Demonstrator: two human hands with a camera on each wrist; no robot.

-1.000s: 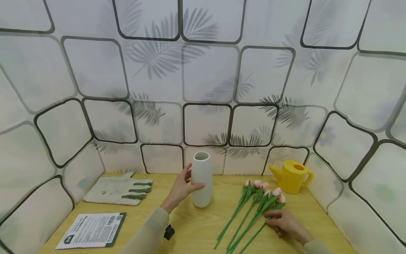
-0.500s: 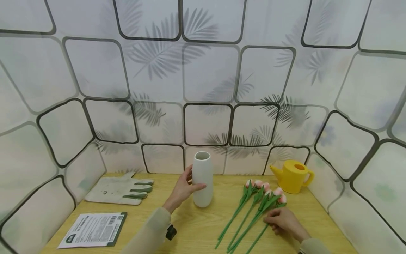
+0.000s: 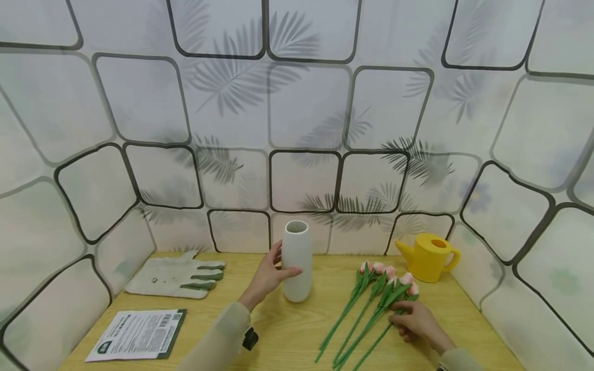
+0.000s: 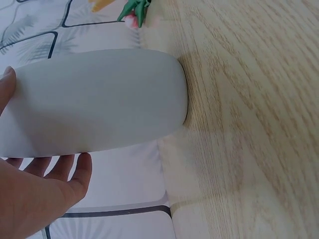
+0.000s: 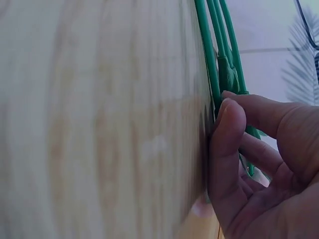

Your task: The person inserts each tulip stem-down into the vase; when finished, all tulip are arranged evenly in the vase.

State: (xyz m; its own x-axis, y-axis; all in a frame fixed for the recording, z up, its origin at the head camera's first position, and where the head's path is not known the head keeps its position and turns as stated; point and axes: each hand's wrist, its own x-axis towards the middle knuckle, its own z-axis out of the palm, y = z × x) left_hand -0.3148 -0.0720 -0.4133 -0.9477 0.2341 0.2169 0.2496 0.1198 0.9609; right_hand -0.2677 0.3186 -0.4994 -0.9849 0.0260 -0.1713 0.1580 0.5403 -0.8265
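A tall white vase (image 3: 297, 265) stands upright on the wooden table. My left hand (image 3: 266, 275) grips its side, the thumb across the front and the fingers behind; the left wrist view shows the vase's lower body (image 4: 109, 99) down on the tabletop. To the right lie several pink tulips (image 3: 406, 279) with green leaves and long stems. At the outermost tulip stem (image 3: 373, 346), my right hand (image 3: 417, 322) pinches just below the leaves. Close up in the right wrist view, thumb and forefinger meet at the green stems (image 5: 210, 55), low beside the tabletop.
A yellow watering can (image 3: 428, 260) stands at the back right, behind the tulip heads. On the left lie a pale work glove (image 3: 162, 278) with green-edged fingers and a printed packet (image 3: 134, 335). Patterned fabric walls (image 3: 301, 180) enclose the table at the back and sides.
The outermost tulip's stem end swung right, then partly back left, as my right hand shifted slightly at it. My left hand and the vase stay in place.
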